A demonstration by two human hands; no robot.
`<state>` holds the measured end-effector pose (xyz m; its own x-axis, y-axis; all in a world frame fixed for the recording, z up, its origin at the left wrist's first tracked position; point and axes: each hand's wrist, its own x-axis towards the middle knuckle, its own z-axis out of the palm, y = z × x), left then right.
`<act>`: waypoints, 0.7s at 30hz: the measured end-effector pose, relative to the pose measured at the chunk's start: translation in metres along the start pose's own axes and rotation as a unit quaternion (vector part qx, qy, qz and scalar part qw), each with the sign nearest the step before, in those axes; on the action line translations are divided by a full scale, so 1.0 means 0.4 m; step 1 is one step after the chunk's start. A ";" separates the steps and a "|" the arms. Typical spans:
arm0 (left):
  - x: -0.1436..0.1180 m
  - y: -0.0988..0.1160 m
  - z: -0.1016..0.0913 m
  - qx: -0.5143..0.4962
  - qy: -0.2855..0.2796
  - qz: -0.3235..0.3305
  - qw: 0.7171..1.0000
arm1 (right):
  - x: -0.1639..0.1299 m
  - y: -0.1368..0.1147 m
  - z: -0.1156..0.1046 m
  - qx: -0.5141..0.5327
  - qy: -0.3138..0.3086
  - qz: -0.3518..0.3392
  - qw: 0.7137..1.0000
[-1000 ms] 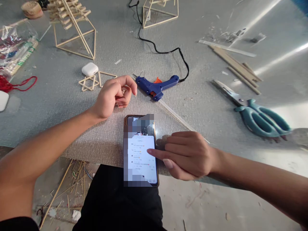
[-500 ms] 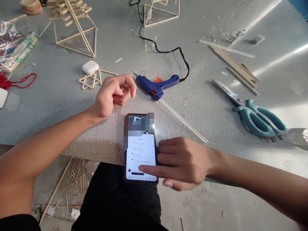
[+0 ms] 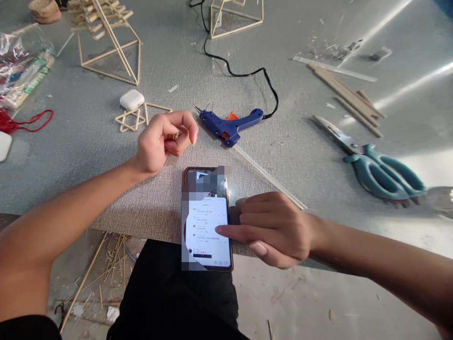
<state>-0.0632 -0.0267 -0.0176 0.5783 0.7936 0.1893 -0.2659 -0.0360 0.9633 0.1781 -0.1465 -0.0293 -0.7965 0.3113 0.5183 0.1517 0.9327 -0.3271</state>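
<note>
- Our right hand (image 3: 279, 229) has its fingers spread loose, one fingertip touching the phone (image 3: 208, 219) at the worktop's (image 3: 300, 156) near edge.
- Our left hand (image 3: 161, 139) is curled closed, holding nothing we can see, near the glue gun (image 3: 230, 125).

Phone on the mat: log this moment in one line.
right hand: index fingertip on phone screen | left hand: loosely curled over mat, holds nothing visible | glue gun: untouched
</note>
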 end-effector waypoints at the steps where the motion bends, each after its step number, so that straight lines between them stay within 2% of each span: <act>1: 0.000 0.000 0.000 -0.001 0.003 -0.005 1.000 | 0.001 0.000 0.000 -0.001 0.001 0.000 1.000; 10: 0.003 -0.011 -0.004 0.004 -0.001 -0.026 1.000 | 0.003 0.003 0.004 0.018 -0.016 -0.009 1.000; 12: 0.004 -0.010 -0.006 0.006 -0.002 -0.033 0.999 | 0.005 0.001 0.005 -0.001 -0.012 0.013 1.000; 16: 0.006 -0.007 -0.010 0.007 -0.004 -0.053 0.999 | 0.009 -0.002 0.005 -0.053 0.007 0.102 0.993; 21: 0.006 -0.009 -0.015 0.008 -0.013 -0.054 0.998 | 0.005 -0.004 0.001 -0.073 0.005 0.121 0.990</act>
<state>-0.0652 -0.0209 -0.0217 0.6227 0.7775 0.0878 -0.1882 0.0398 0.9813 0.1759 -0.1475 -0.0280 -0.7208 0.5306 0.4460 0.4218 0.8463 -0.3253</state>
